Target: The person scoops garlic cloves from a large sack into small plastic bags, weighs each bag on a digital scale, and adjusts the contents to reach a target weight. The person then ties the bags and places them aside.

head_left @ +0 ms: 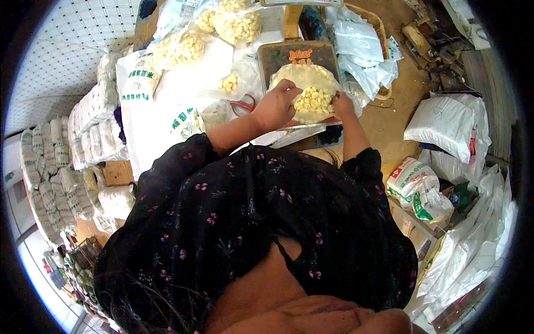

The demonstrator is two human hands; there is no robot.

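Note:
A clear plastic bag (300, 75) with peeled garlic cloves (315, 101) in it lies spread on the dark pan of a weighing scale (271, 54). My left hand (278, 102) is closed at the bag's left side, thumb and fingers pinched on the plastic. On the opposite side my right hand (342, 106) pinches the bag's right edge; its fingertips are partly hidden. The cloves sit between my two hands, toward the near side of the pan.
Filled bags of cloves (181, 50) lie on white sheeting at the far left. Red-handled scissors (243, 104) rest beside my left forearm. A wicker basket (380, 25) with pale blue plastic bags (356, 42) stands right of the scale. White sacks (442, 128) are at right.

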